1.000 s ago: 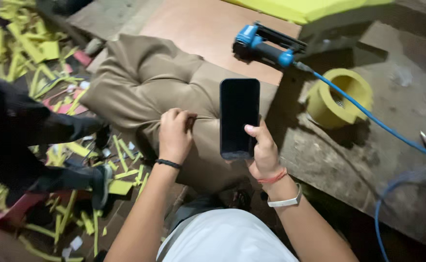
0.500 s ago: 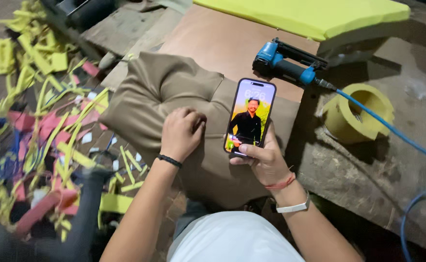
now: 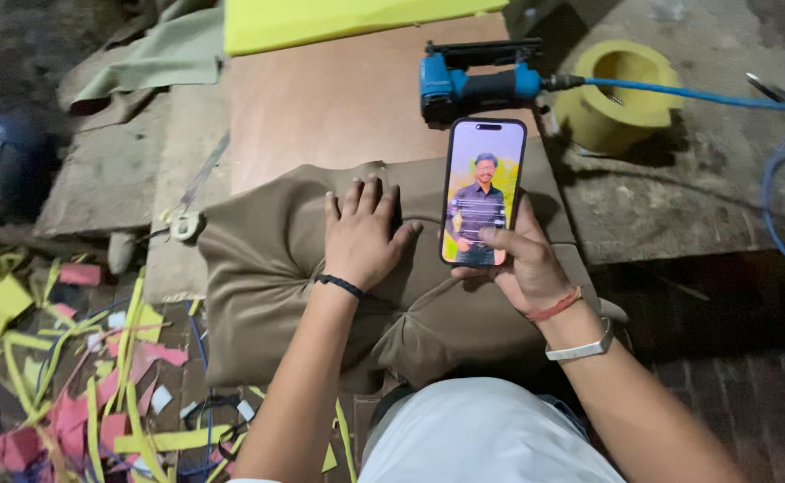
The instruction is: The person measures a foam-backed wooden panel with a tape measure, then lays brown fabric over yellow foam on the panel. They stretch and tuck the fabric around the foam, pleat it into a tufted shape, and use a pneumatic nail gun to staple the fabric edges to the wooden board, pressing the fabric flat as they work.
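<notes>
Left hand [image 3: 363, 234] flat, fingers spread, on cushion [image 3: 267, 268]; right hand [image 3: 522, 259] grips phone [image 3: 483, 192] (near edge)

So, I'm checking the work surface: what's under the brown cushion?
The brown cushion lies on a plywood board, bare beyond it, with the left hand pressed flat on top. Whatever lies directly under the cushion is covered.

Left hand [image 3: 363, 234] now flat, open.

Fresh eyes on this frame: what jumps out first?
The lit phone held upright in the right hand, mid-frame, over a brown upholstered cushion that the left hand presses flat. Behind it, a blue pneumatic stapler with its blue hose lies on the plywood board; yellow and pink foam scraps litter the floor at left.
</notes>
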`<state>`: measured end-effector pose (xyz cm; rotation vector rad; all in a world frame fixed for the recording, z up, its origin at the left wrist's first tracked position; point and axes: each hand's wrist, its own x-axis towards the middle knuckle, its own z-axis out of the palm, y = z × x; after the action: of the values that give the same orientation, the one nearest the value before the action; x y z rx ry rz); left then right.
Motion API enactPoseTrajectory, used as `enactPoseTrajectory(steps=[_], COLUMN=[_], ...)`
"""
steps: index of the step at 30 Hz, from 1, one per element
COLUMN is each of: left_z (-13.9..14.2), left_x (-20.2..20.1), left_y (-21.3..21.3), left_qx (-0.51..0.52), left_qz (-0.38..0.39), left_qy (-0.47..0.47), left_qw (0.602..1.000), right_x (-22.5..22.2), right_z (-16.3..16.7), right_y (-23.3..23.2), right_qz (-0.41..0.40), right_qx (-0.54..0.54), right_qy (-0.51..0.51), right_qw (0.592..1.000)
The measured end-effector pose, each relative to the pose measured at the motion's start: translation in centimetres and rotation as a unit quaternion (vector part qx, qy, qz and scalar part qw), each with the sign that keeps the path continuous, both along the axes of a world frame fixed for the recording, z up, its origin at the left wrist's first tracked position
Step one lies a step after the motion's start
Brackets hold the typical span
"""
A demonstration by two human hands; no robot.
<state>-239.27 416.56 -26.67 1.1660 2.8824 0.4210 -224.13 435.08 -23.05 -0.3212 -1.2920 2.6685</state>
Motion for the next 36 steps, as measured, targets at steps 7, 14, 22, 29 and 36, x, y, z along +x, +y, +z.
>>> enactPoseTrajectory(steps=[7, 14, 22, 29, 36], left_z=[-0.3, 0.3, 0.9, 0.4, 0.3], left_x=[-0.4, -1.0, -1.4, -1.4, -1.5], left_y=[0.3, -0.1, 0.0, -0.4, -0.6], left_qx=[0.072, 0.102, 0.104, 0.109, 0.114], left_qz=[-0.008, -0.004, 0.006, 0.003, 0.005], left_qy=[-0.012, -0.008, -0.037, -0.023, -0.028], left_qw=[0.997, 0.995, 0.994, 0.994, 0.993], right_x=[0.2, -0.7, -1.8, -2.7, -2.7], right_z=[-0.5, -0.5, -1.3, -3.7, -3.8], right_y=[-0.3, -0.9, 0.8, 0.7, 0.5], right_qz=[-0.018, -0.046, -0.006, -0.056, -0.038], right_qx=[0.054, 0.133, -0.050, -0.080, -0.065], right_qy=[-0.007, -0.035, 0.006, -0.072, -0.070], right_qw=[0.998, 0.989, 0.999, 0.993, 0.995])
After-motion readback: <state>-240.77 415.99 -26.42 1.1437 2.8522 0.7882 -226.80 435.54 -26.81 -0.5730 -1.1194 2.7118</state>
